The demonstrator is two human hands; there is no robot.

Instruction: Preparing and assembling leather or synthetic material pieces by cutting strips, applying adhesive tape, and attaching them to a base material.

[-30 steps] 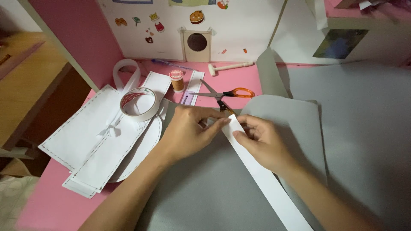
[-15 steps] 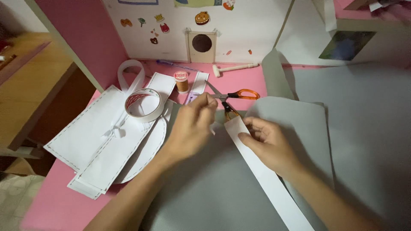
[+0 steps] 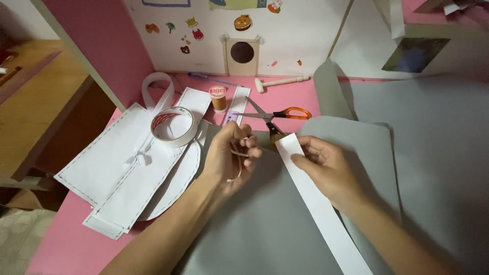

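Right hand (image 3: 326, 165) pinches the top end of a long white paper strip (image 3: 316, 203) betw. thumb and fingers; strip runs diagonally down toward the bottom edge of view, lying over a big grey sheet (image 3: 265, 224) that covers most of the pink table (image 3: 56, 239). Left hand (image 3: 232, 155) sits just left of the strip's top end, not touching it; fingers curled in around a thin pale curl of tape backing (image 3: 237, 163), which loops out below the palm. Can't tell how tight that grip is.

Rel. to the strip's top end: orange-handled scissors (image 3: 275, 116) lie just above it, blades partly spread, tips toward upper left. Left of the scissors, a clear ruler (image 3: 235, 104) and a small spool of tan thread (image 3: 218, 98), upright. Further left, a roll of dbl-sided tape (image 3: 173, 126) rests on stitched white paper pieces (image 3: 117, 168), well apart from the strip. A small wooden mallet (image 3: 280, 81) and a blue pen (image 3: 209, 78) lie above the scissors, by the white backboard w/ stickers (image 3: 295, 35).
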